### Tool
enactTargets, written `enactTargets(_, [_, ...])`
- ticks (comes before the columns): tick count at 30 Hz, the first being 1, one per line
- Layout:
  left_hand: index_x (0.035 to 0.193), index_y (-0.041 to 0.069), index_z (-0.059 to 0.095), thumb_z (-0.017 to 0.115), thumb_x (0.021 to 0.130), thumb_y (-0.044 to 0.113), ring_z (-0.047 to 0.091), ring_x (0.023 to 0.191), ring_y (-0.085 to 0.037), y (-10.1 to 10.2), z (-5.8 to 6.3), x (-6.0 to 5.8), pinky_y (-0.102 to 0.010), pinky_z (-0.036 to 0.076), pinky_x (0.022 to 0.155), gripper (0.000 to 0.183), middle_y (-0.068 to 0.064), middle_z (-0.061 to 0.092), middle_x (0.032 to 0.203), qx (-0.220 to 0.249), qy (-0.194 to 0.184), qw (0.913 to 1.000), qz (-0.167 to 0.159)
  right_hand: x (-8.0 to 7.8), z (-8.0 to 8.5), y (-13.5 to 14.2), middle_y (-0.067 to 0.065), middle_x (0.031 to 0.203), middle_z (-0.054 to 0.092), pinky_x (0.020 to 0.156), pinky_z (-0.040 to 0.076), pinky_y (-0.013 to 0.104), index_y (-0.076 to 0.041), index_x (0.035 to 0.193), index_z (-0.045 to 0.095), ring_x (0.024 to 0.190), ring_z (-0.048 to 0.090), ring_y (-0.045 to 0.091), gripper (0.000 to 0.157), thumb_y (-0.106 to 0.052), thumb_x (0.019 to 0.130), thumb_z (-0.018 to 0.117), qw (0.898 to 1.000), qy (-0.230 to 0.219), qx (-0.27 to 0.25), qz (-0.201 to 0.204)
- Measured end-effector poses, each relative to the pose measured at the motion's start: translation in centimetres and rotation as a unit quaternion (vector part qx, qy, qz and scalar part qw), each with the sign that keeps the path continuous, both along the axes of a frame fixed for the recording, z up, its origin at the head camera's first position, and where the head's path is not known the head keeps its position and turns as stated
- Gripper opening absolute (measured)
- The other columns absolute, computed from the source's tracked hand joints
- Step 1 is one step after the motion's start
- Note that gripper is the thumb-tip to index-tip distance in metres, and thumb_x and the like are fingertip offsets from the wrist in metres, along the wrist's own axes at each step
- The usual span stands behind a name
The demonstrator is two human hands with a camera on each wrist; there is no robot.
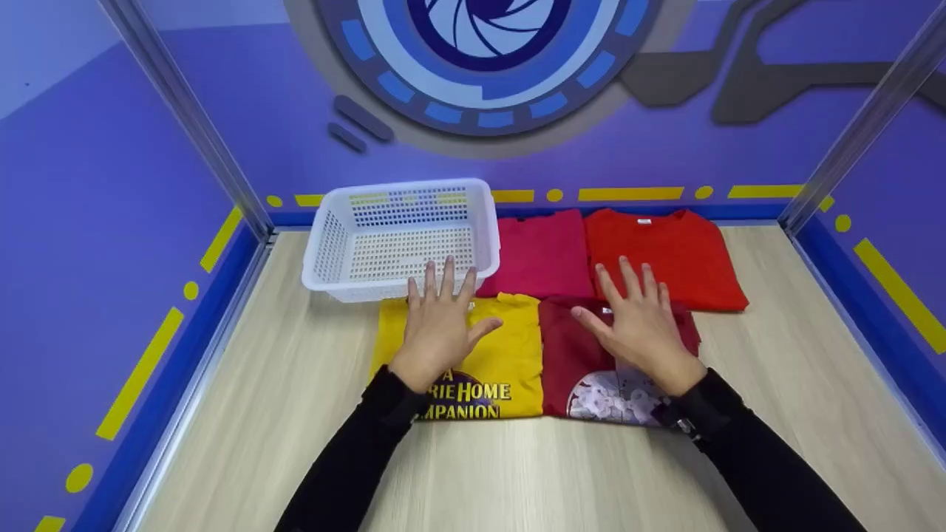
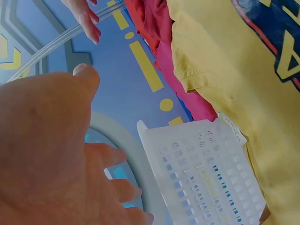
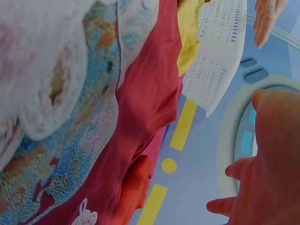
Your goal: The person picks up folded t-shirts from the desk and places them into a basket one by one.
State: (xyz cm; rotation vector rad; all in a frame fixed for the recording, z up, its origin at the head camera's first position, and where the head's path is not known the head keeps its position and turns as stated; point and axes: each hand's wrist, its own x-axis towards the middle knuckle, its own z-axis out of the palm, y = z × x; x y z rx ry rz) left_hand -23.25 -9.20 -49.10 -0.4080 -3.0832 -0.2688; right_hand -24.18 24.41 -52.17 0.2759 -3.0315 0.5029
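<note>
In the head view my left hand hovers over a folded yellow T-shirt with printed lettering, its fingers spread straight toward the white basket. Over a folded dark red T-shirt with a pale floral print, my right hand is likewise spread, holding nothing. Both wrist views show a gap between palm and cloth. Behind these lie a folded pink-red shirt and a folded bright red shirt. A white perforated plastic basket stands at the back left, with nothing seen inside it.
The shirts and basket share a light wood-grain tabletop. Purple-blue printed panels wall in the back and both sides, with metal posts at the corners. The basket adjoins the pink-red and yellow shirts.
</note>
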Motion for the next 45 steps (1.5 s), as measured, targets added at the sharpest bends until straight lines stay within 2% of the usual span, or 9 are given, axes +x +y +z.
enactTargets(8, [0.178,0.023,0.023,0.051,0.107,0.073,0.006,0.174,-0.046,0.4,0.2,0.2,-0.072,0.006,0.137,0.091,-0.018,0.007,0.187,0.014,0.006,0.9998,-0.013,-0.1,-0.1,0.1,0.025,0.184,0.015,0.132,0.011,0.081,-0.018,0.177,0.026,0.168,0.01,0.061,0.099,-0.08,0.104,0.049,1.0,0.004,-0.007,0.009])
enactTargets(12, [0.176,0.019,0.03,0.057,0.109,0.063,0.016,0.173,-0.043,1.3,0.4,0.3,-0.068,0.01,0.139,0.085,-0.019,0.016,0.186,0.032,0.02,0.9978,-0.055,-0.1,0.1,0.8,0.028,0.177,0.032,0.131,0.023,0.077,-0.012,0.174,0.034,0.163,0.027,0.058,0.091,-0.069,0.107,0.056,0.999,-0.004,-0.036,0.025])
enactTargets(18, [0.161,0.014,0.058,0.059,0.113,0.049,0.057,0.154,-0.029,4.5,0.9,0.2,-0.051,0.041,0.132,0.059,-0.011,0.059,0.166,0.038,0.058,0.9844,-0.162,-0.4,0.5,3.4,0.026,0.142,0.067,0.112,0.052,0.067,-0.001,0.142,0.072,0.132,0.064,0.048,0.045,-0.03,0.109,0.07,0.996,0.006,-0.08,0.044])
enactTargets(22, [0.133,0.017,0.079,0.065,0.112,0.041,0.079,0.111,-0.022,7.5,0.7,-0.8,-0.038,0.064,0.098,0.035,-0.002,0.082,0.122,0.035,0.067,0.9771,-0.199,-0.5,1.1,5.3,0.026,0.131,0.075,0.106,0.056,0.067,0.001,0.131,0.077,0.122,0.071,0.048,0.035,-0.022,0.107,0.069,0.998,0.001,-0.055,0.024])
enactTargets(26, [0.118,0.018,0.084,0.068,0.11,0.035,0.078,0.094,-0.022,10.2,-0.3,-2.6,-0.036,0.064,0.082,0.025,-0.001,0.081,0.101,0.024,0.036,0.9808,-0.19,-1.0,1.2,7.4,0.027,0.123,0.078,0.095,0.058,0.069,0.001,0.125,0.079,0.112,0.073,0.049,0.029,-0.018,0.105,0.069,1.0,-0.022,0.0,0.007])
enactTargets(30, [0.117,0.017,0.084,0.069,0.109,0.031,0.077,0.103,-0.023,11.7,-1.9,-4.2,-0.038,0.065,0.088,0.022,-0.003,0.082,0.109,0.01,0.006,0.9864,-0.164,-1.7,0.1,9.0,0.026,0.109,0.078,0.08,0.059,0.064,-0.001,0.114,0.081,0.097,0.072,0.047,0.021,-0.013,0.101,0.071,0.999,-0.025,0.039,-0.005])
enactTargets(33, [0.112,0.017,0.085,0.069,0.109,0.03,0.077,0.105,-0.024,12.3,-3.1,-4.9,-0.038,0.065,0.09,0.02,-0.004,0.082,0.11,-0.003,-0.017,0.9884,-0.151,-1.9,-1.1,9.6,0.026,0.11,0.077,0.083,0.059,0.063,0.001,0.119,0.081,0.099,0.072,0.046,0.024,-0.013,0.101,0.073,0.999,-0.033,0.034,-0.008])
enactTargets(37, [0.105,0.017,0.086,0.071,0.108,0.028,0.077,0.103,-0.025,12.5,-3.9,-5.0,-0.037,0.065,0.089,0.019,-0.005,0.081,0.107,-0.022,-0.026,0.9875,-0.154,-1.7,-2.2,9.7,0.028,0.118,0.076,0.095,0.058,0.067,0.004,0.128,0.078,0.11,0.071,0.049,0.032,-0.013,0.101,0.076,0.999,-0.03,0.018,-0.007])
enactTargets(45, [0.103,0.017,0.085,0.073,0.106,0.031,0.076,0.103,-0.023,13.4,-3.3,-4.2,-0.036,0.064,0.09,0.019,-0.004,0.079,0.107,-0.03,-0.051,0.981,-0.184,-0.9,-1.9,10.8,0.027,0.112,0.074,0.094,0.058,0.067,0.005,0.125,0.079,0.108,0.07,0.051,0.031,-0.012,0.099,0.077,0.999,-0.013,0.032,0.004])
